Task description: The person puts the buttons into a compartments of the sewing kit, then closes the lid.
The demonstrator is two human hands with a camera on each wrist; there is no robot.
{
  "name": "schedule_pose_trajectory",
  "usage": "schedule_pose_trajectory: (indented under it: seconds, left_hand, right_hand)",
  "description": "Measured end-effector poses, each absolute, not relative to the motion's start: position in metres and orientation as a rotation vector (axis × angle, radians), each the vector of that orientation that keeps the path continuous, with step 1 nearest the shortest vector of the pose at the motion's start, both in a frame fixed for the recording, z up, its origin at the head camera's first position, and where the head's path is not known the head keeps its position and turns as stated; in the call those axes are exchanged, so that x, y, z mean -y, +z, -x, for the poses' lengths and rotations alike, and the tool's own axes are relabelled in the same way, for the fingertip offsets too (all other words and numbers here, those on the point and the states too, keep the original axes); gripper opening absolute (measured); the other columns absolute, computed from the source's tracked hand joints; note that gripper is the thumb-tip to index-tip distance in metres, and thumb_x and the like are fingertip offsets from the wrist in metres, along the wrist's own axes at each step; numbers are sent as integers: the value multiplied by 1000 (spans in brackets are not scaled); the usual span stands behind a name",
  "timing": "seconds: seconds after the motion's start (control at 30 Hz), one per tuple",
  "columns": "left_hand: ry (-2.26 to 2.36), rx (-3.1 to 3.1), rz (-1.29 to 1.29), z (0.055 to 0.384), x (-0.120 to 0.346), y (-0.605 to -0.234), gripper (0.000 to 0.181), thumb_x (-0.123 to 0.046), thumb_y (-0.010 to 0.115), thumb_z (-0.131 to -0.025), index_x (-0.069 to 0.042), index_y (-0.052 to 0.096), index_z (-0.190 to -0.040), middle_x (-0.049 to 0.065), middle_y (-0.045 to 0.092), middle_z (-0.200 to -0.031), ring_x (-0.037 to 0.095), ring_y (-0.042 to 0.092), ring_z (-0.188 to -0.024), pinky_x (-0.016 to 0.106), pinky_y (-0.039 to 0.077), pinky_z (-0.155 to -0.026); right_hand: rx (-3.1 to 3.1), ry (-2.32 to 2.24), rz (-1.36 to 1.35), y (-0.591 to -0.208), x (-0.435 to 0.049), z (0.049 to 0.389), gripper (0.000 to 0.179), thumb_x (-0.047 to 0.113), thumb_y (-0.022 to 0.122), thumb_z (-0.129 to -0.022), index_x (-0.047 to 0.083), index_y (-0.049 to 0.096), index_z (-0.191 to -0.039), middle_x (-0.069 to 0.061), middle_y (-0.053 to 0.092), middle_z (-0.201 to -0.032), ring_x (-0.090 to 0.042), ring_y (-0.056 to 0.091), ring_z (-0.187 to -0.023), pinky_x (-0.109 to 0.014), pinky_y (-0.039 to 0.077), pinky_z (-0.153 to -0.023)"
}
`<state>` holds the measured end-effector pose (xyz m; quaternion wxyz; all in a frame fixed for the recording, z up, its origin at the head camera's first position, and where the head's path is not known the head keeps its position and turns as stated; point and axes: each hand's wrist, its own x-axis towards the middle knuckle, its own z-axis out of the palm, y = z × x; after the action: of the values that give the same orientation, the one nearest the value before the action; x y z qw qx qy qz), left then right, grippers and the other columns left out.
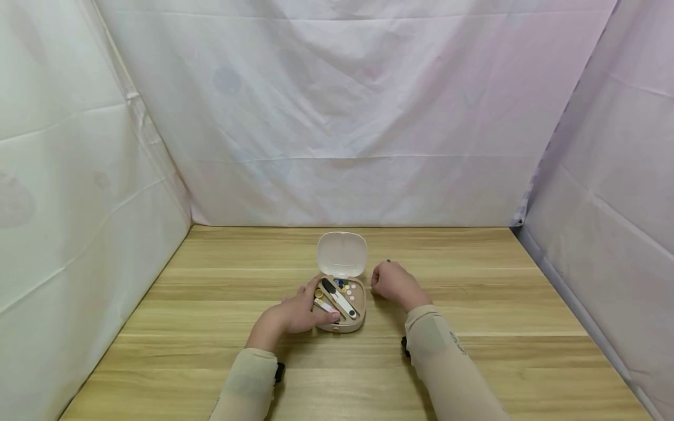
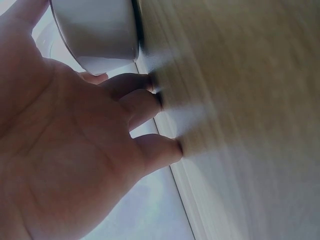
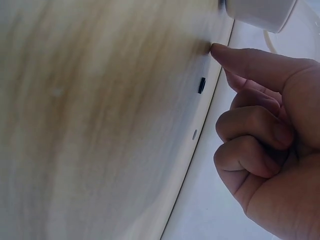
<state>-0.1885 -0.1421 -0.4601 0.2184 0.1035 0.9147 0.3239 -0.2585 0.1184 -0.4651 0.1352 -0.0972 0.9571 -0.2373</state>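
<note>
A small box (image 1: 341, 328) with compartments, like a sewing kit, stands with its pale lid (image 1: 342, 252) raised. My left hand (image 1: 297, 310) grips the box from the left, thumb across its front edge; in the left wrist view, other fingertips touch the table. Inside lie a black-and-white tool like thread snips (image 1: 342, 303), a yellow ring (image 1: 319, 293) and several small round pieces like buttons (image 1: 349, 291). My right hand (image 1: 395, 285) is right of the box. Its thumb (image 3: 240, 59) reaches the tabletop while other fingers curl; whether it pinches anything is hidden.
A small black piece (image 3: 201, 85) and a small pale piece (image 3: 194, 134) lie on the table beside my right hand. The wooden table (image 1: 210, 327) reaches back to a white cloth (image 1: 347, 117), with cloth walls on both sides.
</note>
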Motion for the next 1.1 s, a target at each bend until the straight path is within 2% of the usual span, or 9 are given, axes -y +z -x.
schedule_pose_trajectory:
  seconds: [0.2,0.47,0.93,1.1]
  left_hand:
    - [895,-2531,-281,189,142,-460,111,-62,72,-94,-15,8,-173,29,27,-172,46,23,-163,75,12,-128]
    - [886,-2539,-284,189,142,-463,112,-63,71,-95,-14,8,-173,30,28,-172,45,23,-163,75,11,-129]
    - [884,-2543,-284,188,141,-464,113,-63,72,-94,-15,7,-173,28,28,-173,46,23,-163,76,12,-128]
    - [888,-2538,-276,188,142,-464,112,-64,72,-94,-16,8,-173,29,28,-173,45,22,-164,75,12,-128]
  right_hand:
    - [-2767,-704,278,-467,-120,258,19,6,72,-93,10,68,-75,-2,62,-72,-17,56,-68,-28,44,-61]
    - [-2680,-876,189,-466,-123,252,11,5,71,-92,7,71,-81,-5,68,-74,-17,58,-66,-27,46,-57]
    - [-2739,-939,198,-457,-130,239,7,5,73,-85,7,72,-78,-5,67,-78,-17,57,-70,-26,46,-60]
    - [-2766,-935,225,-453,-131,234,8,7,73,-86,8,72,-78,-5,68,-82,-18,57,-72,-28,46,-62]
